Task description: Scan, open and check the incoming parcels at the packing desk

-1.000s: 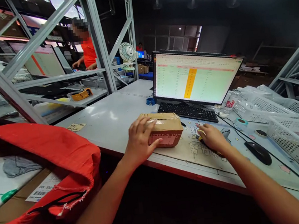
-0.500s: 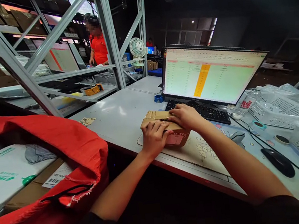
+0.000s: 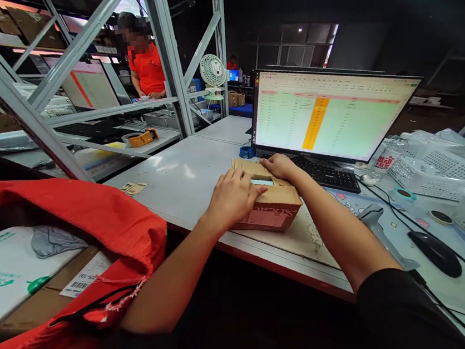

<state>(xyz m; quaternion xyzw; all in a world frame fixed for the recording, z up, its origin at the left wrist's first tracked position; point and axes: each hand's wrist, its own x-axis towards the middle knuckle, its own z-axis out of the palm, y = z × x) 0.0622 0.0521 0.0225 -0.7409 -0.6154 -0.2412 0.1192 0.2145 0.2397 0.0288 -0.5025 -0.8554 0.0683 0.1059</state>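
A small brown cardboard box with a printed front sits near the table's front edge. Between its top flaps a gap shows something pale blue inside. My left hand grips the box's left side, its fingers lying over the top flap. At the far right corner of the box, my right hand is curled over the edge and flap; some of its fingertips are hidden. Beneath the box lies a pale desk mat.
Behind the box stand a keyboard and monitor. To the right are a mouse, a grey handheld scanner and white baskets. A red bag bulges at left. Beyond the metal frame stands a person in red.
The box top has parted, exposing the pale blue thing inside. My left hand has shifted left over the flap, while my right hand has moved to the far corner.
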